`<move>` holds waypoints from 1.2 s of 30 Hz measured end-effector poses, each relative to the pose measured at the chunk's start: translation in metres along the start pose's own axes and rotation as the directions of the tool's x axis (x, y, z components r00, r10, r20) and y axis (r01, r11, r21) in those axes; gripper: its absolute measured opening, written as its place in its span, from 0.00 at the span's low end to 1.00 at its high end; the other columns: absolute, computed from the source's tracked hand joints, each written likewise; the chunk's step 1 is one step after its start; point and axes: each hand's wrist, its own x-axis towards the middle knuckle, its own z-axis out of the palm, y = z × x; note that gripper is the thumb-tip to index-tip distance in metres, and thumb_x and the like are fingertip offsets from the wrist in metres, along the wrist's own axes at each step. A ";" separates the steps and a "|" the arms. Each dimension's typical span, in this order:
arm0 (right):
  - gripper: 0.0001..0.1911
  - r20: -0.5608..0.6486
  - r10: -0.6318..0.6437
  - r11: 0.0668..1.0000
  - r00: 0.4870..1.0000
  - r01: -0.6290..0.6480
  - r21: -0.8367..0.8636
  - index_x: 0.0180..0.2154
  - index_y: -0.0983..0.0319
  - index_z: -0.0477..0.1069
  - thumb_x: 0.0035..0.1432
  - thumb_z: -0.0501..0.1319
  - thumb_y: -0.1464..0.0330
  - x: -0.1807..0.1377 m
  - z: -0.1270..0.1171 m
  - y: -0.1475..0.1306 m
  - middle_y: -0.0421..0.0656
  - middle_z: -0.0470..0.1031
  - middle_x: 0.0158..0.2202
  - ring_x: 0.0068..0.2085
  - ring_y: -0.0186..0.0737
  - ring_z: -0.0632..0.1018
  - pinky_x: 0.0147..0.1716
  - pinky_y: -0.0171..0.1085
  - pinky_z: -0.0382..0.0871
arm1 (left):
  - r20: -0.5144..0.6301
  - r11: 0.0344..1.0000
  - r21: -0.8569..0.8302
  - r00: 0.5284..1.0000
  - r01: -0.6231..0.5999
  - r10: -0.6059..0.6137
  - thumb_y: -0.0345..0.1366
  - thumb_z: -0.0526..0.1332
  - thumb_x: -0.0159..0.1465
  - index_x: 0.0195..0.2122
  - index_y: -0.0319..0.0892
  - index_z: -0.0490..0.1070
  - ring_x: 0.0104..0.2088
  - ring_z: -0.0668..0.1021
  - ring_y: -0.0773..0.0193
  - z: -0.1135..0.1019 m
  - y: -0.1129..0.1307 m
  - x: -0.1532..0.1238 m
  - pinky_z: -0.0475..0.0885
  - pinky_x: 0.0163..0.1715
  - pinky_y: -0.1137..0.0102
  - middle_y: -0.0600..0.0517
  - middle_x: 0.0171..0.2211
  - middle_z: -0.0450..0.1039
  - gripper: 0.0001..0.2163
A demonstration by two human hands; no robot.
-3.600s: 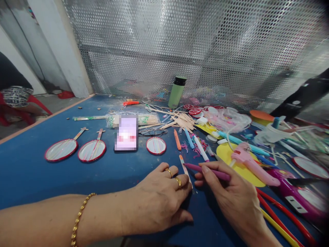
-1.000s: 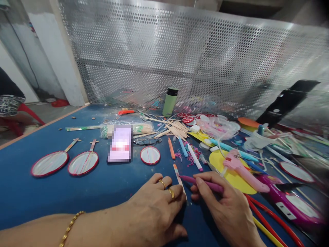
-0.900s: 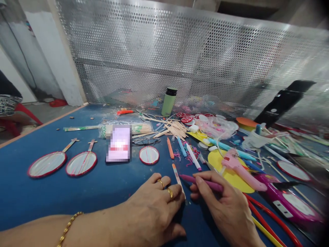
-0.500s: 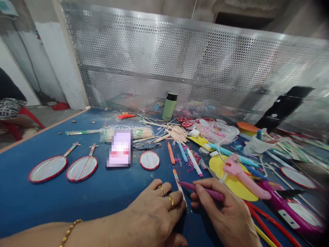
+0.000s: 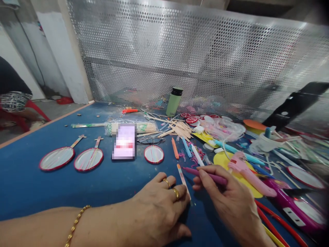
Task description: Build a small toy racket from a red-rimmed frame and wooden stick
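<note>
Our left hand [image 5: 161, 202] lies palm down with its fingers bent over the lower end of a slim flat stick [image 5: 181, 175], pinning it to the blue surface [image 5: 115, 187] rather than gripping round it; we wear two gold rings and a gold bracelet [image 5: 74, 226] on that side; the stick lies between our two hands, its orange upper end bare and pinkish bands below it. Our right hand [image 5: 226, 199] grasps a purple marker [image 5: 216, 178] between thumb and fingers, its tip just beside the stick's upper part; we cannot tell whether it touches.

Beyond our hands we see an orange marker [image 5: 175, 148], a blue marker [image 5: 186, 147] and a white marker [image 5: 197, 155] in a row, with pink threads among them; left of these lie a small red-rimmed disc [image 5: 154, 154], a phone [image 5: 124, 142] with a pixelated screen, and two red-rimmed discs with handles [image 5: 88, 159]; glasses [image 5: 151, 140] rest near the phone. To our right a pink glue gun [image 5: 252, 175] lies over a yellow sheet [image 5: 221, 158]; farther back, loose wooden sticks [image 5: 180, 127] are heaped before an upright green bottle [image 5: 173, 103]; a perforated metal panel [image 5: 154, 41] rises behind.
</note>
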 end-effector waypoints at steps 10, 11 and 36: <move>0.14 -0.027 0.019 1.000 0.999 -0.020 -0.011 0.36 0.59 0.76 0.62 0.61 0.55 -0.008 0.006 0.003 0.39 0.81 0.25 0.25 0.38 0.83 0.23 0.28 0.77 | -0.013 1.000 -0.009 1.000 -0.017 0.016 0.53 0.59 0.69 0.56 0.37 0.68 0.48 0.72 0.53 0.000 0.000 -0.002 0.64 0.48 0.59 0.45 0.52 0.74 0.25; 0.14 -0.044 0.011 1.000 0.999 -0.012 -0.008 0.37 0.59 0.77 0.62 0.61 0.56 -0.009 0.004 0.004 0.39 0.81 0.26 0.26 0.38 0.83 0.24 0.29 0.77 | -0.013 1.000 -0.013 1.000 -0.012 0.012 0.53 0.59 0.69 0.56 0.38 0.68 0.48 0.72 0.53 0.001 0.000 -0.002 0.64 0.48 0.59 0.45 0.52 0.74 0.24; 0.14 0.501 -0.361 0.297 0.786 0.607 -0.738 0.48 0.60 0.76 0.71 0.54 0.64 0.087 -0.027 0.039 0.48 0.78 0.42 0.43 0.46 0.75 0.42 0.42 0.63 | 0.034 0.999 0.044 0.999 -0.010 0.009 0.56 0.60 0.66 0.56 0.39 0.68 0.49 0.75 0.50 0.006 -0.003 0.005 0.66 0.49 0.59 0.43 0.54 0.75 0.28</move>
